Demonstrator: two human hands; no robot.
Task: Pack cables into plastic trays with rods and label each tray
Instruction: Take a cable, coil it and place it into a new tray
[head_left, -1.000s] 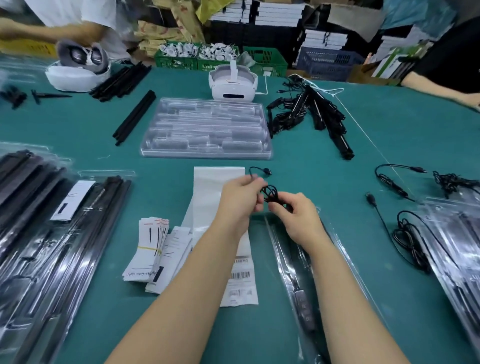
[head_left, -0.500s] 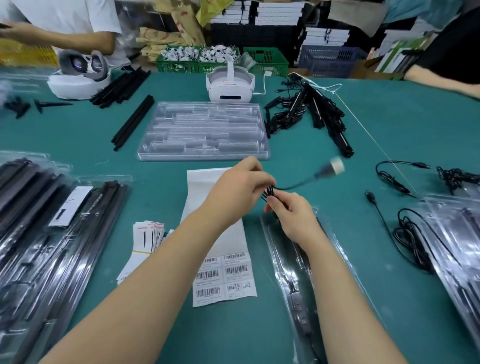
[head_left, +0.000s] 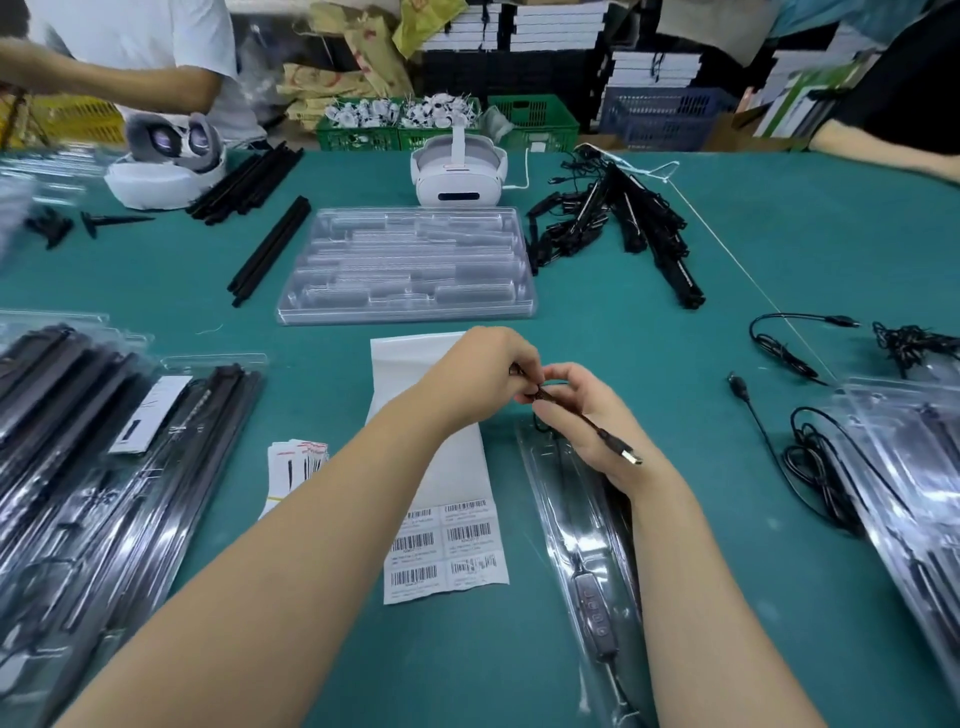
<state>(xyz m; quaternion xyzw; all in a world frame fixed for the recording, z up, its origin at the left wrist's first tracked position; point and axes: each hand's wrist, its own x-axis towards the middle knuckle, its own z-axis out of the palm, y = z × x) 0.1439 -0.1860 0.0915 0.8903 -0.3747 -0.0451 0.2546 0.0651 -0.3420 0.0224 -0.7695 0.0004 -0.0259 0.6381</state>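
While both hands meet above the green tabletop (head_left: 649, 338), the left hand (head_left: 485, 371) pinches one end of a thin black cable (head_left: 584, 418) between curled fingers, and the right hand (head_left: 587, 415) pinches the same cable just beside it, fingertips almost touching the left. From the pinch the cable runs down across the right palm, ending in a silver USB plug (head_left: 630, 457) near the wrist. Under the right forearm lies a long clear plastic tray (head_left: 550, 499) holding an inline controller (head_left: 592, 605) with small buttons. A white sheet of barcode labels (head_left: 447, 545) lies just left of that tray, partly under the left forearm. Farther back sits a stack of empty clear trays (head_left: 408, 265), with black rods (head_left: 270, 249) to its left. Filled trays (head_left: 104, 467) lie at the left edge, and loose black cables (head_left: 815, 467) at the right.
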